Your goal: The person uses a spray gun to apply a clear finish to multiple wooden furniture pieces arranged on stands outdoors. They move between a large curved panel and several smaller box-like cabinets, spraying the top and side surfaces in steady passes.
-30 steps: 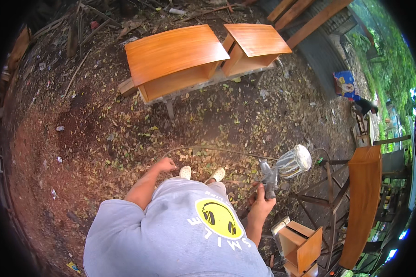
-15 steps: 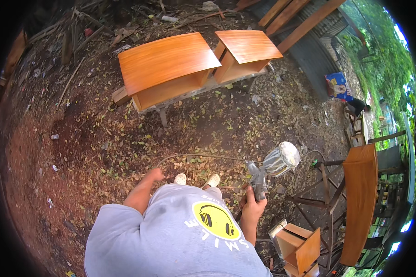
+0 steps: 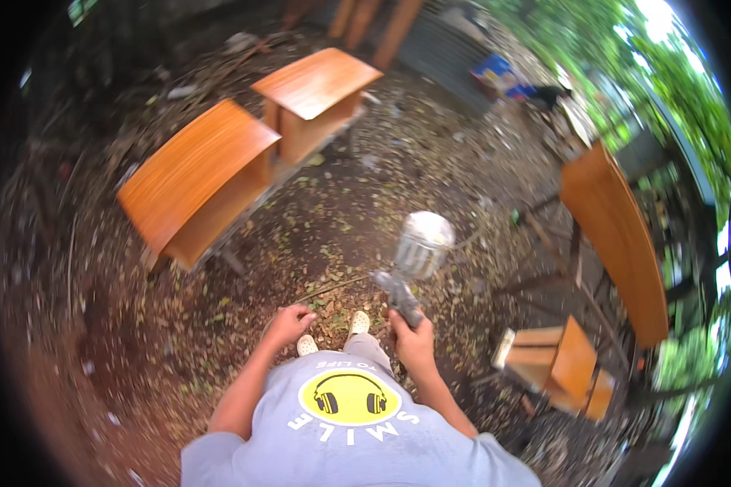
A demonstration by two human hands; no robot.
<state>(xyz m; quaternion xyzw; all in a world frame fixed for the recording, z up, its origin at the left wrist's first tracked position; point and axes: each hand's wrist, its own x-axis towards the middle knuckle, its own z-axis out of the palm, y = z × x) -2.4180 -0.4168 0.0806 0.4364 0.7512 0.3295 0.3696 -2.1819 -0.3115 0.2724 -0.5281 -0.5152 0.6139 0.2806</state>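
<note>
My right hand point(image 3: 413, 334) is wrapped round the grip of a metal spray gun point(image 3: 398, 294), held out in front of my body. A silvery, paint-streaked cup point(image 3: 424, 245) sits at the gun's far end. Left of it, my left hand point(image 3: 290, 325) is curled closed in front of my waist. A thin hose point(image 3: 333, 288) runs between the gun and this hand, partly hidden by the fingers. Farther off, two glossy orange-brown wooden furniture pieces point(image 3: 199, 174) point(image 3: 317, 84) with open fronts rest on a low stand. Both are apart from my hands.
At the right, a long curved wooden panel point(image 3: 617, 243) leans on a frame of thin legs. Below it lie smaller wooden box pieces point(image 3: 556, 361). Leaves and litter point(image 3: 317, 219) cover the ground. A person point(image 3: 548, 96) is near a blue sack at the far right.
The view has turned to the right, so the furniture now appears farther left and tilted. My hands are closer together, and the right one still holds the spray gun. The picture is blurrier.
</note>
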